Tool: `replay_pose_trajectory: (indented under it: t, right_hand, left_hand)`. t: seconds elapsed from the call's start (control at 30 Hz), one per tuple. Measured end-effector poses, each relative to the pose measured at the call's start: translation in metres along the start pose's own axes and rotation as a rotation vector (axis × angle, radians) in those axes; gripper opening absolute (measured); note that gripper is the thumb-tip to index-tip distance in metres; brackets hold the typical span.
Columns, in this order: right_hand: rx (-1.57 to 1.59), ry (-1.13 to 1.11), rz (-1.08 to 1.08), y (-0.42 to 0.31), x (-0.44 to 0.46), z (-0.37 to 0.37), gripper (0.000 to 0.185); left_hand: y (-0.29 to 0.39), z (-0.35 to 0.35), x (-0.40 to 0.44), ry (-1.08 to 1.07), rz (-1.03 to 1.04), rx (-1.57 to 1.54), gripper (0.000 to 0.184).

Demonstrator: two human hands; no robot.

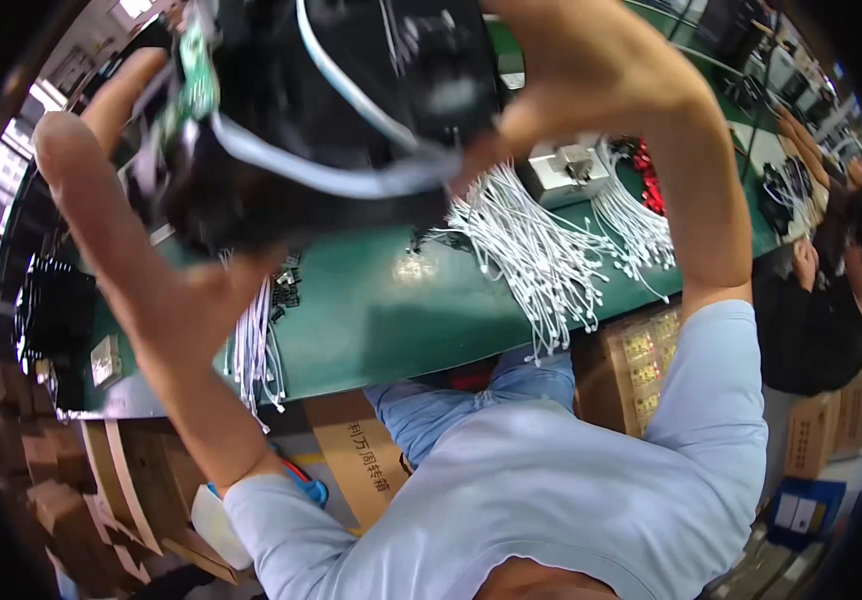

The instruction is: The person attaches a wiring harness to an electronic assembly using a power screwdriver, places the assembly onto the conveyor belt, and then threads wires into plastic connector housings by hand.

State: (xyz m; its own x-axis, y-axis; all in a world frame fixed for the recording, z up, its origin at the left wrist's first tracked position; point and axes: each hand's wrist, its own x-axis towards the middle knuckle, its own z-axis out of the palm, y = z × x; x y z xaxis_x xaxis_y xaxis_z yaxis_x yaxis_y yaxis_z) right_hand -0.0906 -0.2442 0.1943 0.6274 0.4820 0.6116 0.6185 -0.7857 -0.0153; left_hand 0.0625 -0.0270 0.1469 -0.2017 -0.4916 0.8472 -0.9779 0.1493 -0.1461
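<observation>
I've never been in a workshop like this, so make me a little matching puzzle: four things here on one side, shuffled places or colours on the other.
1. dark device
2. tabletop
3. largest bunch of cables
4. carton with printed characters

A. green
B. below the table's near edge
C. raised between left hand and right hand
D. white, fanned out on the table

Pairs: 1-C, 2-A, 3-D, 4-B

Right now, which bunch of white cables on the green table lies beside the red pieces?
The rightmost bunch, with the red pieces at its edge. The middle bunch is the largest, and the left bunch lies by small black parts.
</observation>
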Motion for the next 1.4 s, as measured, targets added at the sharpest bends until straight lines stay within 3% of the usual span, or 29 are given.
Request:
replay_pose_trajectory:
  t: [0.07,0.1,0.13,0.17,0.2,0.27,0.3,0.33,0.4,0.47,0.5,0.6,0.63,0.7,0.73,0.8,0.83,0.87,0.93,0.97,1.03,1.1,1.17,1.2,1.3,1.4]
  right_hand:
    - [-0.075,-0.090,0.339,0.002,0.025,-0.009,0.086]
    - [-0.241,-0.076,0.288,0.018,0.027,-0.001,0.082]
    - [-0.379,-0.079,0.313,0.039,0.029,0.010,0.082]
    - [-0.528,-0.079,0.329,0.058,0.031,0.022,0.082]
    - [-0.670,-0.096,0.288,0.085,0.029,0.037,0.083]
    - [-0.777,-0.197,0.455,0.129,0.028,0.064,0.083]
    - [-0.816,-0.135,0.395,0.171,0.020,0.087,0.083]
    - [-0.806,-0.172,0.468,0.192,0.016,0.099,0.078]
    - [-0.973,-0.168,0.389,0.250,-0.004,0.134,0.059]
    - [-1.036,-0.172,0.353,0.285,-0.025,0.166,0.087]
    - [-1.092,-0.190,0.380,0.298,-0.034,0.181,0.077]
    - [-1.011,-0.146,0.556,0.353,-0.074,0.241,0.081]
    - [-0.998,-0.090,0.533,0.362,-0.085,0.255,0.067]
    - [-0.937,-0.270,0.675,0.361,-0.095,0.271,0.091]
    - [-0.926,-0.276,0.669,0.360,-0.098,0.278,0.091]
    - [-0.905,-0.276,1.004,0.356,-0.109,0.288,0.103]
    - [-0.885,-0.407,1.091,0.351,-0.098,0.281,0.115]
    - [-0.994,-0.440,1.042,0.356,-0.093,0.282,0.104]
    - [-0.725,-0.340,0.807,0.291,-0.040,0.249,0.049]
    - [-0.635,-0.354,0.819,0.255,-0.026,0.240,0.039]
    - [-0.451,-0.138,0.785,0.162,-0.024,0.224,0.032]
    - [-0.097,0.040,0.582,0.071,-0.060,0.223,0.027]
    - [0.184,-0.217,0.612,-0.006,-0.090,0.213,0.028]
    - [0.261,-0.380,0.598,-0.027,-0.112,0.219,0.033]
    - [0.331,-0.582,0.630,-0.053,-0.168,0.225,0.037]
    - [0.139,-0.517,0.841,-0.060,-0.196,0.204,0.033]
  left_hand:
    - [-0.015,0.017,-0.018,0.155,-0.095,0.243,0.122]
    - [-0.020,0.047,-0.033,0.428,-0.306,-0.119,0.093]
    - [-0.041,0.071,-0.068,0.372,-0.548,-0.189,0.057]
    - [-0.029,0.113,-0.078,0.569,-0.736,-0.315,0.029]
    - [-0.029,0.150,-0.111,0.374,-1.130,-0.465,0.026]
    - [-0.027,0.229,-0.170,0.281,-1.141,-0.536,0.026]
    - [-0.014,0.245,-0.181,0.237,-1.129,-0.492,0.024]
    - [-0.007,0.252,-0.189,0.066,-1.138,-0.395,0.019]
    - [-0.012,0.250,-0.184,0.136,-1.130,-0.467,0.018]
    - [-0.021,0.253,-0.190,0.136,-1.183,-0.459,0.018]
    - [-0.027,0.256,-0.193,0.136,-1.232,-0.451,0.020]
    - [-0.026,0.255,-0.191,0.084,-1.186,-0.406,0.022]
    - [-0.027,0.254,-0.192,0.069,-1.201,-0.405,0.022]
    - [-0.029,0.254,-0.191,0.042,-1.214,-0.408,0.023]
    - [-0.029,0.252,-0.193,0.042,-1.227,-0.402,0.023]
    - [-0.030,0.255,-0.192,0.054,-1.230,-0.406,0.023]
    - [-0.031,0.258,-0.193,0.115,-1.146,-0.378,0.024]
    - [-0.030,0.255,-0.191,0.089,-1.188,-0.399,0.024]
    - [-0.030,0.254,-0.192,0.115,-1.228,-0.412,0.026]
    - [-0.030,0.255,-0.195,0.189,-1.201,-0.436,0.028]
    - [-0.031,0.254,-0.195,0.261,-1.269,-0.484,0.028]
    - [-0.032,0.256,-0.199,0.296,-1.293,-0.428,0.027]
    - [-0.030,0.252,-0.193,0.316,-1.342,-0.436,0.027]
    - [-0.028,0.248,-0.188,0.320,-1.264,-0.380,0.027]
    - [-0.016,0.242,-0.184,0.340,-1.167,-0.352,0.030]
    - [-0.007,0.222,-0.173,0.059,-1.189,-0.366,0.024]
